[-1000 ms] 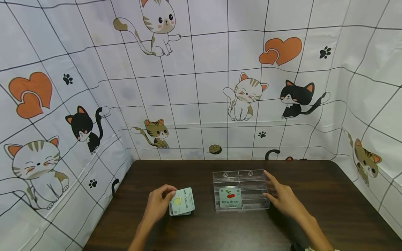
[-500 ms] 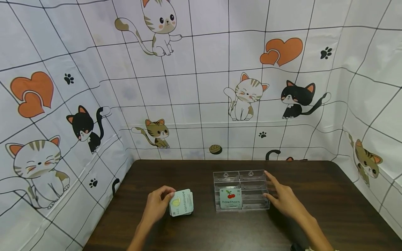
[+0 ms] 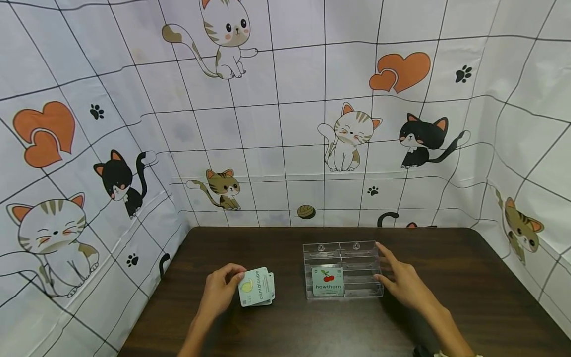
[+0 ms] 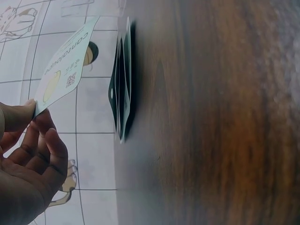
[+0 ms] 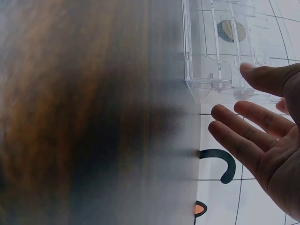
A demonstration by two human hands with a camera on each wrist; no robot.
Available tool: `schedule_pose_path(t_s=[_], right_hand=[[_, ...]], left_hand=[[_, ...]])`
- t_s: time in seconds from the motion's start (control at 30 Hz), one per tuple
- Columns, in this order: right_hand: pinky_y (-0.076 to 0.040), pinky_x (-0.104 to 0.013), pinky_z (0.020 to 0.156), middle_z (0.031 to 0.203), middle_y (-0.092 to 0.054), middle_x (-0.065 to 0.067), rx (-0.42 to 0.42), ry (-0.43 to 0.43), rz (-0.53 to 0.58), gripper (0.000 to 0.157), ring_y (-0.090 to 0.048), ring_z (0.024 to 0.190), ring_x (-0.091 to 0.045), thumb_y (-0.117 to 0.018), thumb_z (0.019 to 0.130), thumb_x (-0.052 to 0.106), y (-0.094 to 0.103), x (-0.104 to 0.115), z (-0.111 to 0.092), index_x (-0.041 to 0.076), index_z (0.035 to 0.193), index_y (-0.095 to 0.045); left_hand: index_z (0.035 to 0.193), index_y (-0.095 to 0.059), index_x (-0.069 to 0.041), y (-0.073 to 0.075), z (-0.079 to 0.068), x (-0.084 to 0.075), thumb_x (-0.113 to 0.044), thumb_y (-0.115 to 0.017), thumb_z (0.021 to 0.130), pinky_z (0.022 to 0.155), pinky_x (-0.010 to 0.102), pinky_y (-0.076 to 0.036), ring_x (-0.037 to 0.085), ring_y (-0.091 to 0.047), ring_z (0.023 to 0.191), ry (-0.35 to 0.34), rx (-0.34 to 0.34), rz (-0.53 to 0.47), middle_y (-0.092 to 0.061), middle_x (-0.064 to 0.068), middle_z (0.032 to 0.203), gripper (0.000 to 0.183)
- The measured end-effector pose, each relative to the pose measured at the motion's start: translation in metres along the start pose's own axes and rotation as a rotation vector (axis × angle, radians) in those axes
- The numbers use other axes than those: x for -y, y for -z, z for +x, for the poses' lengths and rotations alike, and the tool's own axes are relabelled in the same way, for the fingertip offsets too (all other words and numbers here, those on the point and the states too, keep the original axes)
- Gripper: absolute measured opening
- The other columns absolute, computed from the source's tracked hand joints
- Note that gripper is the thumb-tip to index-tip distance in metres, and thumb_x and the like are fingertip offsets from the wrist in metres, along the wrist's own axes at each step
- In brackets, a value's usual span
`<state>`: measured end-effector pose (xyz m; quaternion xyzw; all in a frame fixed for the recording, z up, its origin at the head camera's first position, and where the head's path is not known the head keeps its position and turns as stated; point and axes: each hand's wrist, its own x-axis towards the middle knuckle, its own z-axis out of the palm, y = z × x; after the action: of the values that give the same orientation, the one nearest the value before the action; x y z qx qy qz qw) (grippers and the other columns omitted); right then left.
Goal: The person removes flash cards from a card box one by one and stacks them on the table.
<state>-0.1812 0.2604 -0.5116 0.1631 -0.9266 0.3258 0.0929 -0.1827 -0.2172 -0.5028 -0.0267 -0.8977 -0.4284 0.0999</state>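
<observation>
Between thumb and fingers, my left hand (image 3: 217, 290) pinches the edge of a pale green card (image 3: 252, 287) printed "cantaloupe" with a melon picture. In the left wrist view that card (image 4: 65, 65) is tilted and apart from a small stack of cards (image 4: 123, 86) on the table. A clear plastic card rack (image 3: 362, 293) stands to the right, with a "hawthorn" card (image 3: 327, 282) in its lower left compartment. My right hand (image 3: 408, 285) is at the rack's right side, thumb and index finger extended against it. Its other fingers (image 5: 239, 140) are straight and spread.
The dark wooden table (image 3: 285, 327) reaches back to a white curtain (image 3: 294, 129) with a grid and cat drawings. The curtain also hangs along both sides of the table.
My left hand has shifted slightly left with the cantaloupe card, so more of the stack shows at its right. The right hand and rack have stayed in place.
</observation>
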Motion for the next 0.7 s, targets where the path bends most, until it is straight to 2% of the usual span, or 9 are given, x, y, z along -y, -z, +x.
schedule_pose_path(t_s=[0.23,0.7], right_hand=[[-0.065,-0.049,0.086,0.139,-0.063,-0.039,0.001,-0.004,0.005,0.090,-0.073,0.114,-0.051,-0.079,0.094,0.000,-0.0003,-0.0009,-0.0005,0.006,0.168,-0.027],[-0.065,-0.049,0.085,0.140,-0.063,-0.039,-0.004,-0.003,0.002,0.090,-0.074,0.113,-0.051,-0.079,0.094,0.001,-0.0014,-0.0026,-0.0001,0.007,0.167,-0.027]], left_hand=[[0.105,-0.079,-0.014,-0.0004,0.0000,0.0019,-0.012,-0.075,0.100,0.069,0.024,-0.046,0.009,-0.056,0.075,-0.002,-0.005,-0.001,-0.076,0.000,0.092,0.006],[0.105,-0.079,-0.015,-0.0056,0.0022,0.0063,-0.013,-0.075,0.101,0.069,0.024,-0.045,0.009,-0.056,0.076,0.003,0.007,-0.002,-0.076,0.000,0.092,0.006]])
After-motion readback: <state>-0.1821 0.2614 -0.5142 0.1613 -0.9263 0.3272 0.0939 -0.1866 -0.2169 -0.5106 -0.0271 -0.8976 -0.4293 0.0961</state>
